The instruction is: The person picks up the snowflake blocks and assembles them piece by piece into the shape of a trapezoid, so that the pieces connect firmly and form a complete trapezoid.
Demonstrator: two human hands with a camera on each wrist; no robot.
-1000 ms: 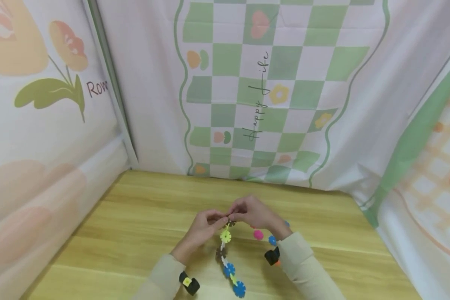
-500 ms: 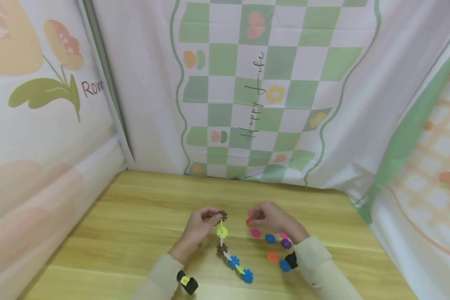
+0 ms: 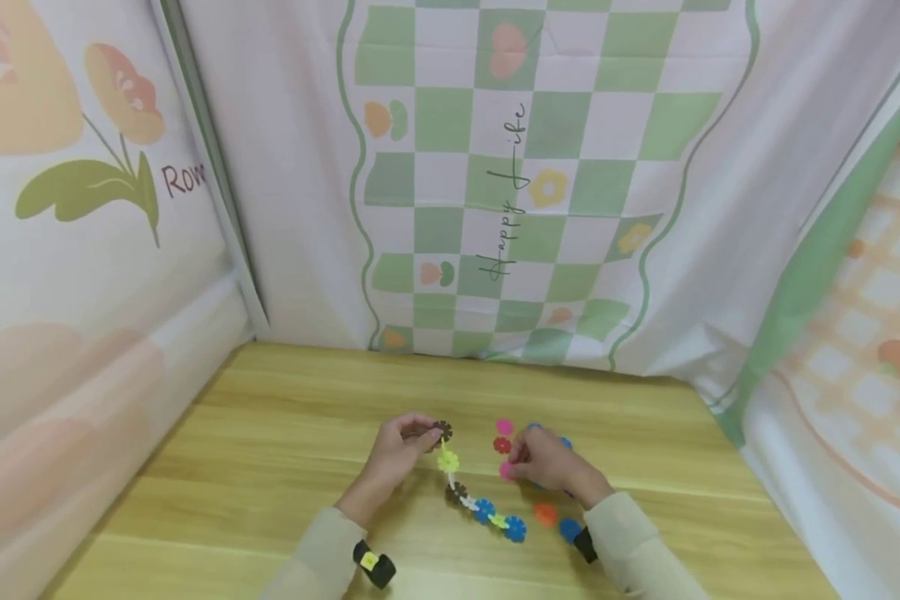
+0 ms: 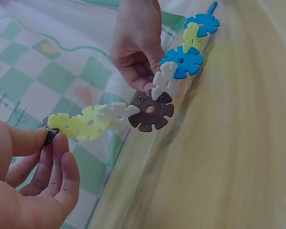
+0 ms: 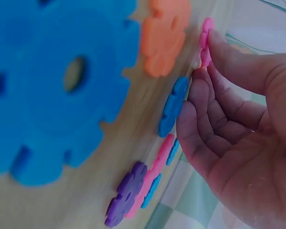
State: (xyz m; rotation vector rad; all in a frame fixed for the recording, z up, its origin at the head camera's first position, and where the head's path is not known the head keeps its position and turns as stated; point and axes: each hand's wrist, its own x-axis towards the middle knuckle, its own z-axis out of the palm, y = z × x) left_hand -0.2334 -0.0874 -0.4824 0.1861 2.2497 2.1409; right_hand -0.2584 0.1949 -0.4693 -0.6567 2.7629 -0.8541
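My left hand [image 3: 397, 454] pinches a dark brown snowflake disc [image 3: 442, 431] at the top end of a chain of interlocking discs. The chain runs down and right through a yellow disc [image 3: 448, 461], a second brown disc [image 4: 152, 112], white, blue and yellow-green ones, to a blue disc [image 3: 515, 528] at its far end. To the right, my right hand [image 3: 551, 462] pinches a loose pink disc [image 5: 206, 43] between thumb and fingers, its rim tilted up at the table. A red disc [image 3: 502, 445] and another pink disc [image 3: 504, 426] lie just beyond those fingertips.
Around my right hand lie more loose discs: an orange disc [image 3: 545, 513], a blue disc [image 3: 570, 529] near the wrist strap, a purple disc [image 5: 126, 195] and several others partly hidden. The wooden table [image 3: 307, 392] meets printed cloth walls at the back and sides.
My right hand has left the brown disc beside my left hand, moved right past the red disc and down to the pink disc. The chain's lower end has swung right and up.
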